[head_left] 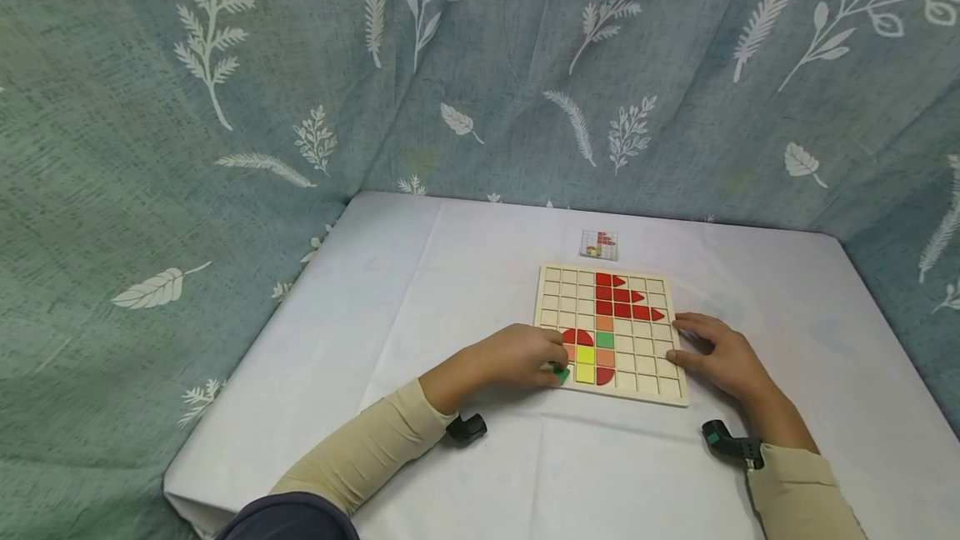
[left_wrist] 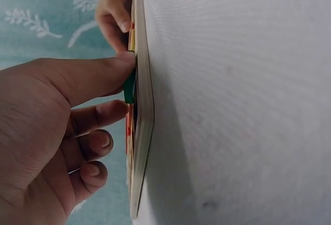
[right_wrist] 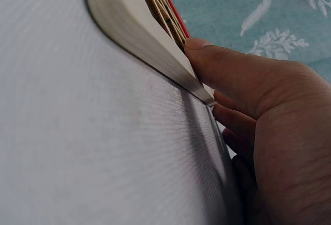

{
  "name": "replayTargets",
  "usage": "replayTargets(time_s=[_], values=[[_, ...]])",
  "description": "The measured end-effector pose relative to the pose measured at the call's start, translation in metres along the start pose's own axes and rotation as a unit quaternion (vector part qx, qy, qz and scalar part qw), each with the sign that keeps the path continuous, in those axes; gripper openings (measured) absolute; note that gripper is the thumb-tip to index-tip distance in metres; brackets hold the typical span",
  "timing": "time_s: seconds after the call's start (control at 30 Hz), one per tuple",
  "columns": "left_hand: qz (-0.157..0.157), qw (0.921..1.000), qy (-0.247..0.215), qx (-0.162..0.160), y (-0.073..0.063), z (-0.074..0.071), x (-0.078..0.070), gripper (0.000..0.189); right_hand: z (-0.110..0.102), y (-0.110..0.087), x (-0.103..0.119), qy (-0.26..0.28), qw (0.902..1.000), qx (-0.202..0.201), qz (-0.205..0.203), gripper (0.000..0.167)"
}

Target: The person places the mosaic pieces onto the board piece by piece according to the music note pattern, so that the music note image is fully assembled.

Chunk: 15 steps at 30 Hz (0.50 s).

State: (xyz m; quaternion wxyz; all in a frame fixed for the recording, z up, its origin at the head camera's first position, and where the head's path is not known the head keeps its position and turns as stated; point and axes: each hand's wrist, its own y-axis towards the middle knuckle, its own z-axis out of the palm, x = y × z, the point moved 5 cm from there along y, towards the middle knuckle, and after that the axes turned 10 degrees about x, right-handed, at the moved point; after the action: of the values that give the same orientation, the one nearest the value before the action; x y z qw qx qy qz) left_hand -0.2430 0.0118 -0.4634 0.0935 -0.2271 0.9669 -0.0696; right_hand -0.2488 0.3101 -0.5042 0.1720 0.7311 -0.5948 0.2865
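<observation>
My left hand pinches a green tile with thumb and index finger, low over the near left corner of a wooden grid board. Its other fingers are curled loosely in the left wrist view. Red pointed rows fill cells at the board's far side. Nearer lie red rounded pieces, a yellow pair, orange squares and a green square. My right hand rests against the board's right edge, its thumb touching the rim and its fingers extended along the side.
Behind the board lies a small card printed with a coloured grid pattern. A white cloth covers the table. Blue-green leaf-patterned fabric hangs behind and to the left. Each wrist wears a small black camera.
</observation>
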Motion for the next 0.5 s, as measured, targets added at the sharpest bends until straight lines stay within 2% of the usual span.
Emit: replayTargets(time_s=[0.23,0.37,0.5], values=[[0.003,0.9999,-0.009,0.005,0.004,-0.003,-0.003,0.009,0.0,-0.002,0.0,0.0,1.0,-0.004,-0.004,0.074],[0.013,0.9999,0.003,0.001,0.009,-0.004,-0.006,0.007,0.001,-0.002,0.001,-0.001,1.0,0.0,-0.003,0.075],[0.004,0.9997,0.02,-0.011,0.013,-0.004,-0.005,0.006,-0.001,-0.001,0.001,-0.008,1.0,-0.002,-0.005,0.074]])
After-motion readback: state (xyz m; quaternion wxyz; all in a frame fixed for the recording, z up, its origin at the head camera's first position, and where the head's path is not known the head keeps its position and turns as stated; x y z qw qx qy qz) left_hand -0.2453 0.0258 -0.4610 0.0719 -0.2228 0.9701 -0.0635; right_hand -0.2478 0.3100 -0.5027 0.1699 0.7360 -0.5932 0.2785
